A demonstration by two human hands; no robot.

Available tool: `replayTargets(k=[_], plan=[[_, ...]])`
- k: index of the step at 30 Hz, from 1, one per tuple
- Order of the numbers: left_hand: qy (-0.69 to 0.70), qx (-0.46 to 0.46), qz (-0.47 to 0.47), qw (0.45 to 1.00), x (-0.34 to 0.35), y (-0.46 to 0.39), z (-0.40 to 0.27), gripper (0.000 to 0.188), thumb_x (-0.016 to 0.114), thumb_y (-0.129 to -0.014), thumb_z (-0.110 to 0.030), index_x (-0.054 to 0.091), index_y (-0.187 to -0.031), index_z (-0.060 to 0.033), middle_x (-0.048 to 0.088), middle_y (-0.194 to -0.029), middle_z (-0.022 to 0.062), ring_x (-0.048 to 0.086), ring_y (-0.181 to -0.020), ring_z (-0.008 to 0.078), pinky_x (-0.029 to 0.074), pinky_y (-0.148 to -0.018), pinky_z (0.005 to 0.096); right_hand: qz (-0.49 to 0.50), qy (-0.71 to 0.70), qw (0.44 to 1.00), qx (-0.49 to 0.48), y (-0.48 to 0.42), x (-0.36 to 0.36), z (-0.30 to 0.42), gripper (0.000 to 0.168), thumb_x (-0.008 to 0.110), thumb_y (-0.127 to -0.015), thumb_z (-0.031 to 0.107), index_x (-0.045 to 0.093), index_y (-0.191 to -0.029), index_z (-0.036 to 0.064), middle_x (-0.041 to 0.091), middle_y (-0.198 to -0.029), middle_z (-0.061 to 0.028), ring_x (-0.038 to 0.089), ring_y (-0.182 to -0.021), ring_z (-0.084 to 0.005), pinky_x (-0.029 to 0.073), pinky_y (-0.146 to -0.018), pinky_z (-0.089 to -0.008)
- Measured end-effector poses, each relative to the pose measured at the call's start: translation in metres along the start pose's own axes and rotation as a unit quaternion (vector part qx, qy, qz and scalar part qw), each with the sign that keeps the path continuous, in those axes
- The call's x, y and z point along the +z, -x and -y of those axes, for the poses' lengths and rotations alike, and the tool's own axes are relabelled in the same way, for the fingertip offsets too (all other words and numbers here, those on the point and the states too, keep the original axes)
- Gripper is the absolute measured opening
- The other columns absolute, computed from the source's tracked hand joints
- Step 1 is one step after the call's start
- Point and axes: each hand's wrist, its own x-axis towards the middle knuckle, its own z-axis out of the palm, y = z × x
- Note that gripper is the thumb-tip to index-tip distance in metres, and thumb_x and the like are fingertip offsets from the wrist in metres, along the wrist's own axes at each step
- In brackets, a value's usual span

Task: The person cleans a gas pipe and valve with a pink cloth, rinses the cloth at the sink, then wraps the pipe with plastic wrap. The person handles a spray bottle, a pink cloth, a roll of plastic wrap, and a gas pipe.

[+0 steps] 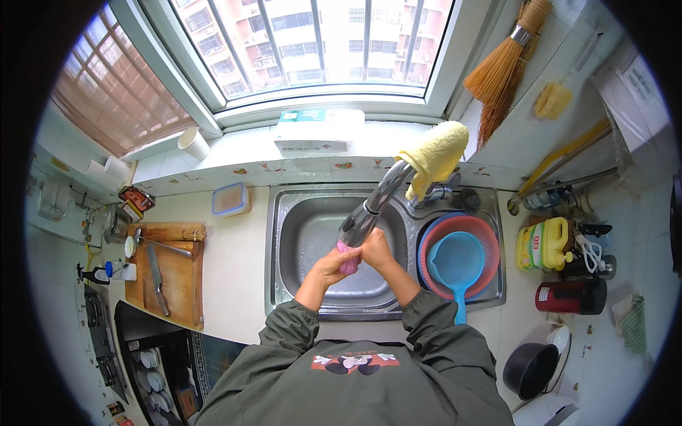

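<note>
Both my hands are over the stainless steel sink basin (305,234), close together beneath the tap spout (358,223). My left hand (331,266) has its fingers around a small pink cloth or sponge (349,260); its exact kind is unclear. My right hand (377,249) presses against the pink thing from the right side, its fingertips partly hidden by the spout. A yellow towel (439,154) drapes over the tap's upper bend. Whether water runs from the spout cannot be made out.
Right of the basin, a blue ladle (456,261) lies in a pink colander (493,250). A kitchen knife (155,279) rests on the wooden cutting board (181,298) at left, near a lidded plastic container (230,199). A yellow jug (541,244) and a black pot (530,371) stand at right.
</note>
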Motion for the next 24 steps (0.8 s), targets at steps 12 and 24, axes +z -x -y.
replayTargets(k=[12, 24], plan=[[0.214, -0.064, -0.036, 0.974, 0.038, -0.037, -0.005, 0.019, 0.061, -0.081, -0.01, 0.054, -0.098, -0.0028, 0.058, -0.081, 0.0115, 0.058, -0.069, 0.0188, 0.052, -0.057, 0.0283, -0.37, 0.141, 0.908, 0.139, -0.07, -0.201, -0.098, 0.051, 0.064, -0.079, 0.019, 0.047, -0.122, -0.004, 0.05, -0.116, -0.0201, 0.053, -0.099, -0.0254, 0.042, -0.086, -0.0347], [0.155, 0.015, -0.099, 0.983, 0.035, -0.017, -0.014, 0.028, 0.059, -0.083, -0.012, 0.049, -0.109, -0.0061, 0.056, -0.094, 0.0168, 0.059, -0.081, 0.0284, 0.055, -0.073, 0.043, -0.32, -0.215, 0.908, 0.163, -0.087, -0.227, -0.105, 0.049, 0.051, -0.074, 0.002, 0.045, -0.122, -0.007, 0.054, -0.115, -0.0146, 0.055, -0.101, -0.0244, 0.045, -0.086, -0.0324]])
